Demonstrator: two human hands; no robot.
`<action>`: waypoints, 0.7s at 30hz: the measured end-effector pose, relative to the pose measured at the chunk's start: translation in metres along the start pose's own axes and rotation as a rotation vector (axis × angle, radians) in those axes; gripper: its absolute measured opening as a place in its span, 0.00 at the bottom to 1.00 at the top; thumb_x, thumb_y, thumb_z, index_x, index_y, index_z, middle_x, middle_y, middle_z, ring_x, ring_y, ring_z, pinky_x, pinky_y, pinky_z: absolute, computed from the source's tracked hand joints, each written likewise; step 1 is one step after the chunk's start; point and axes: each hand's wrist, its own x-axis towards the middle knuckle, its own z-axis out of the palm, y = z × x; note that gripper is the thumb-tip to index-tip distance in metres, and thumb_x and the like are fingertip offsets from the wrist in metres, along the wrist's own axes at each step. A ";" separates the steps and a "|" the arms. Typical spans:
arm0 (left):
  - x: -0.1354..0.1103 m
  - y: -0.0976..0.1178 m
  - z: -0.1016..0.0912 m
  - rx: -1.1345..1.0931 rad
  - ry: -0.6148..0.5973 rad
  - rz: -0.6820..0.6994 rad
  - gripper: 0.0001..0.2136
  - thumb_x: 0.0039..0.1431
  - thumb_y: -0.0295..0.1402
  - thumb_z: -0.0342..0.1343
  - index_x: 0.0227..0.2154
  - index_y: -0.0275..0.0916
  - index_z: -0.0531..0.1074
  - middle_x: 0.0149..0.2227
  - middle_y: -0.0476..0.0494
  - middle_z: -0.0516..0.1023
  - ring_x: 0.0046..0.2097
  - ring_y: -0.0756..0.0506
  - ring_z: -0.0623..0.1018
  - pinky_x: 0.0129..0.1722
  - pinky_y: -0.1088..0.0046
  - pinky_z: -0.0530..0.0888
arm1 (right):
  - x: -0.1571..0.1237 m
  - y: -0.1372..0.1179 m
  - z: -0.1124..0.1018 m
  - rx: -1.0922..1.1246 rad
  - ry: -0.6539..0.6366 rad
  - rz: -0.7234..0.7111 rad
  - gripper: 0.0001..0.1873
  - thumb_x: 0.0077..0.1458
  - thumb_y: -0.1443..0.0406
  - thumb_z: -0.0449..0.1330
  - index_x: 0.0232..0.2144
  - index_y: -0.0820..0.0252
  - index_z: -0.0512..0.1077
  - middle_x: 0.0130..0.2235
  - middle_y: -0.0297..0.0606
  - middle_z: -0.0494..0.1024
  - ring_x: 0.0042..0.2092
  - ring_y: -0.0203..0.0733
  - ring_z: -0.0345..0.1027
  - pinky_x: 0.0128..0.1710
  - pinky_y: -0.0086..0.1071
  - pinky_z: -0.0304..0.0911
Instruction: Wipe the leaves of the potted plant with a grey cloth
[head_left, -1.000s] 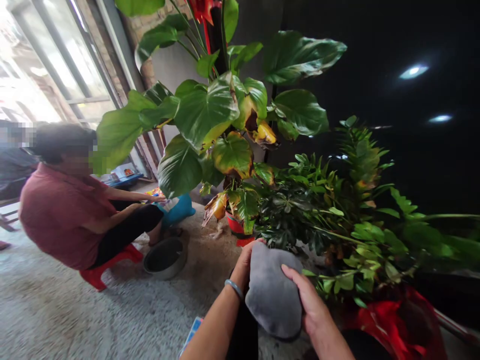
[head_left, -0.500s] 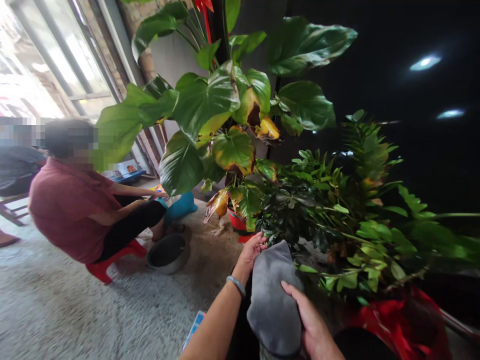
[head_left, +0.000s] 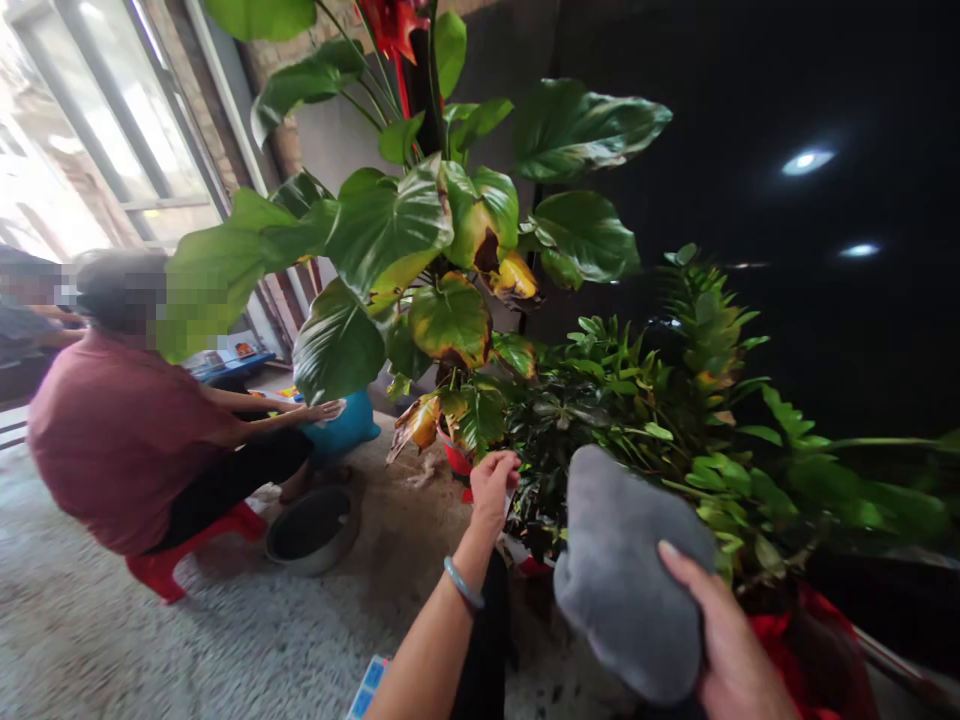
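Note:
My right hand (head_left: pixel 720 620) grips a grey, soft, rounded fabric piece (head_left: pixel 630 580), with the thumb on top and the other fingers hidden beneath it. To its left, my left hand (head_left: pixel 493 490) is raised apart from the fabric, its fingers curled together. A small whitish bit shows by those fingertips, but I cannot make out what they hold. A pale bangle (head_left: pixel 463 583) circles my left wrist. Just beyond my left hand are the dark leaves of a low plant (head_left: pixel 555 430).
A tall plant (head_left: pixel 397 220) with some browned leaves stands ahead in a red pot (head_left: pixel 454 455). To the left a person in a red shirt (head_left: pixel 127 430) sits on a red stool (head_left: pixel 180 545), beside a grey basin (head_left: pixel 311 530). Red plastic (head_left: pixel 817 640) lies lower right.
My right hand has carried the grey fabric to the right, away from my left hand. The left fingers have curled in. The view has shifted slightly right and up.

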 end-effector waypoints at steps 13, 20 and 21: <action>0.062 0.003 0.043 0.878 -0.129 0.411 0.10 0.43 0.22 0.63 0.29 0.43 0.81 0.56 0.38 0.72 0.61 0.31 0.61 0.62 0.53 0.53 | 0.001 0.038 0.013 0.014 -0.100 0.198 0.23 0.21 0.58 0.73 0.27 0.59 0.77 0.26 0.40 0.83 0.40 0.59 0.78 0.39 0.45 0.73; 0.062 -0.014 0.006 1.134 -0.207 0.169 0.12 0.56 0.24 0.51 0.34 0.36 0.81 0.55 0.35 0.75 0.57 0.41 0.71 0.59 0.65 0.63 | 0.034 0.008 0.032 0.172 0.018 -0.114 0.20 0.30 0.60 0.70 0.31 0.57 0.76 0.27 0.34 0.83 0.39 0.52 0.78 0.40 0.43 0.73; 0.061 -0.016 0.005 1.100 -0.215 0.156 0.12 0.55 0.23 0.52 0.36 0.36 0.81 0.53 0.36 0.77 0.56 0.42 0.73 0.58 0.67 0.65 | 0.035 0.013 0.033 0.180 0.007 -0.040 0.18 0.30 0.61 0.70 0.30 0.56 0.76 0.26 0.35 0.83 0.38 0.53 0.79 0.39 0.43 0.74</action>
